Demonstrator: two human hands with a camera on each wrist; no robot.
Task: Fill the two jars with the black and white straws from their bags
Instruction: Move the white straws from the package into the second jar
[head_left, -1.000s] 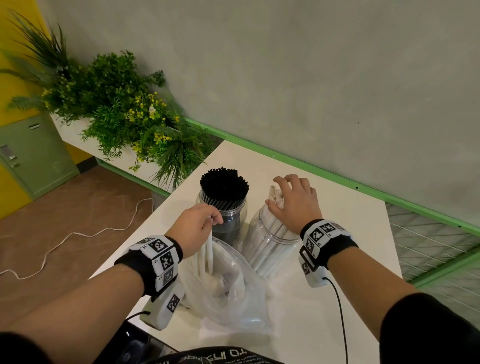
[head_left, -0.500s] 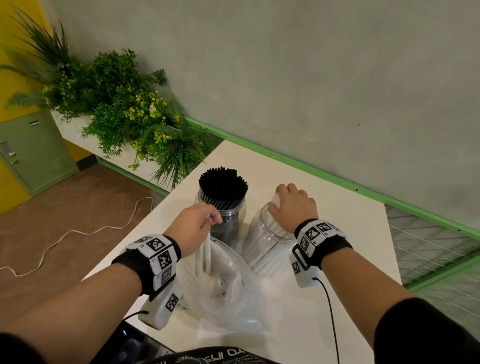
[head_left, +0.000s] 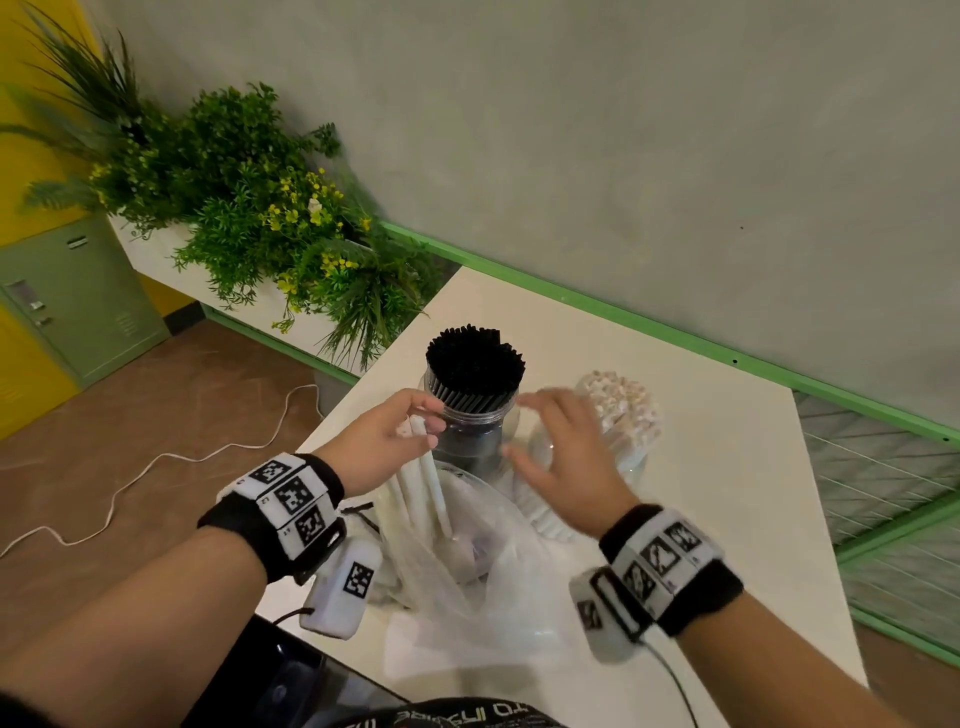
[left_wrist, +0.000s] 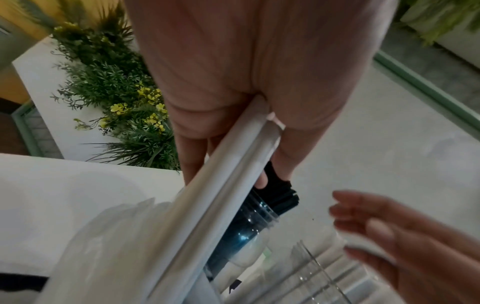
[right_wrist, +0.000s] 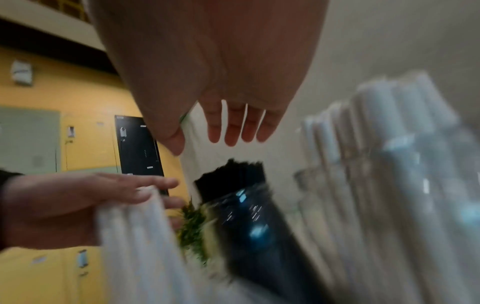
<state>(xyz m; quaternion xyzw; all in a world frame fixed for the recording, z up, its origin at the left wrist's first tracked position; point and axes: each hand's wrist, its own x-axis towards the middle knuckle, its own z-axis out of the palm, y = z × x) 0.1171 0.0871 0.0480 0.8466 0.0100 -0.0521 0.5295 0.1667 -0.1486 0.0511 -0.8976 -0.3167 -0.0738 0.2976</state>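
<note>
Two clear jars stand on the white table (head_left: 727, 467). The left jar (head_left: 475, 431) is packed with black straws (head_left: 474, 366); the right jar (head_left: 631, 452) holds white straws (head_left: 621, 402). My left hand (head_left: 387, 441) grips a few white straws (head_left: 428, 483) that rise out of the clear plastic bag (head_left: 483, 566) in front of the jars. The same bundle of white straws (left_wrist: 215, 197) runs across the left wrist view under my fingers. My right hand (head_left: 563, 462) hovers open between the jars and the bag, fingers spread, holding nothing. Blur smears the black straw jar (right_wrist: 249, 216) in the right wrist view.
A planter of green foliage with yellow flowers (head_left: 270, 218) borders the table's far left corner. A grey wall with a green rail (head_left: 675, 338) runs behind the table. A white cable (head_left: 156, 462) lies on the brown floor to the left, near a green cabinet (head_left: 72, 296).
My right hand has left the top of the white straw jar and swung left and back toward the bag, now open. My left hand has lifted the white straws slightly higher.
</note>
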